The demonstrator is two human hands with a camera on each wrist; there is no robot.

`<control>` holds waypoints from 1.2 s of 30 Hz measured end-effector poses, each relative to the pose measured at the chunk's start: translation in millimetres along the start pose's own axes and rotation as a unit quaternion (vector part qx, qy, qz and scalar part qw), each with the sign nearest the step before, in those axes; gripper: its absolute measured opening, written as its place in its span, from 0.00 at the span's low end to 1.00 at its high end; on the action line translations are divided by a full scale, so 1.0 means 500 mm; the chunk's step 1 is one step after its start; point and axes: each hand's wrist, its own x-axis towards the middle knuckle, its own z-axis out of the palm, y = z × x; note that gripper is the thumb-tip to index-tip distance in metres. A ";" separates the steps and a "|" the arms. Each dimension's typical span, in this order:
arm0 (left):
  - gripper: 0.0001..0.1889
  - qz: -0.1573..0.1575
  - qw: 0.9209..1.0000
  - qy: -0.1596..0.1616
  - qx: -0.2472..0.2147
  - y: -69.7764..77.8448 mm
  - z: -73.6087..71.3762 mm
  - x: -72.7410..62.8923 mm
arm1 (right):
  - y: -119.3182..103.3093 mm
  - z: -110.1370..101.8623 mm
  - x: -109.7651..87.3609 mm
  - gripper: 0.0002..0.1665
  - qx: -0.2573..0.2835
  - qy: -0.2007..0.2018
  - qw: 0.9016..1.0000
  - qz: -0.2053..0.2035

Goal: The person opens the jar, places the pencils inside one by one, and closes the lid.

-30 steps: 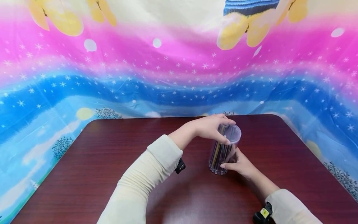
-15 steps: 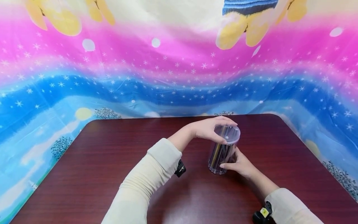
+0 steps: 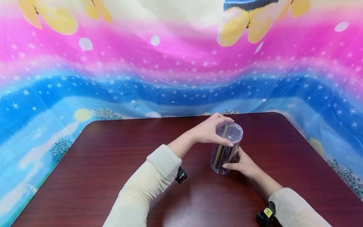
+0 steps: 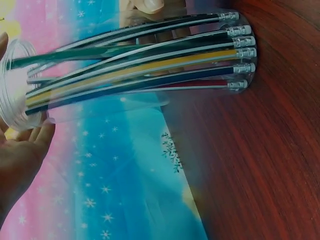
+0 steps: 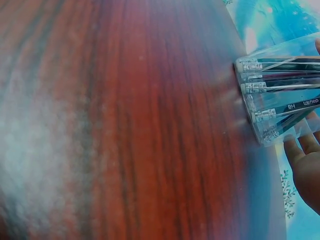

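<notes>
A clear plastic canister (image 3: 224, 157) full of pencils (image 4: 190, 62) stands upright on the table, right of its middle. The pencils have white eraser ends at the bottom; dark, green and yellow barrels show through the wall. A clear round lid (image 3: 233, 134) caps the top. My left hand (image 3: 208, 130) grips the lid from the left, thumb on the near side and fingers on the far side. Lower down, my right hand (image 3: 244, 164) holds the canister's body from the right, its thumb across the front; its other fingers are mostly hidden behind.
The dark red wooden table (image 3: 113, 157) has rounded far corners. Behind and beside it hangs a printed cloth (image 3: 170, 63) in pink and blue with snowflakes. Black wrist cameras (image 3: 181, 175) are strapped at both cuffs.
My left hand has shifted slightly on the lid, its fingers drawn back a little toward the left. The right hand keeps its hold, and the canister stays in place. The head view has tilted slightly.
</notes>
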 end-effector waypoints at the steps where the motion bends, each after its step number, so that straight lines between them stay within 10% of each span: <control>1: 0.38 0.007 1.000 -0.002 -0.002 -0.002 -0.001 -0.001 | 0.001 0.000 0.000 0.45 0.002 0.000 1.000 -0.002; 18: 0.35 -0.002 0.999 0.007 0.048 0.005 0.008 0.003 | 0.002 -0.003 0.001 0.48 0.020 -0.012 1.000 0.001; 36: 0.33 0.014 0.996 -0.083 0.006 -0.002 -0.012 0.012 | -0.003 -0.002 0.000 0.44 -0.005 -0.002 1.000 0.012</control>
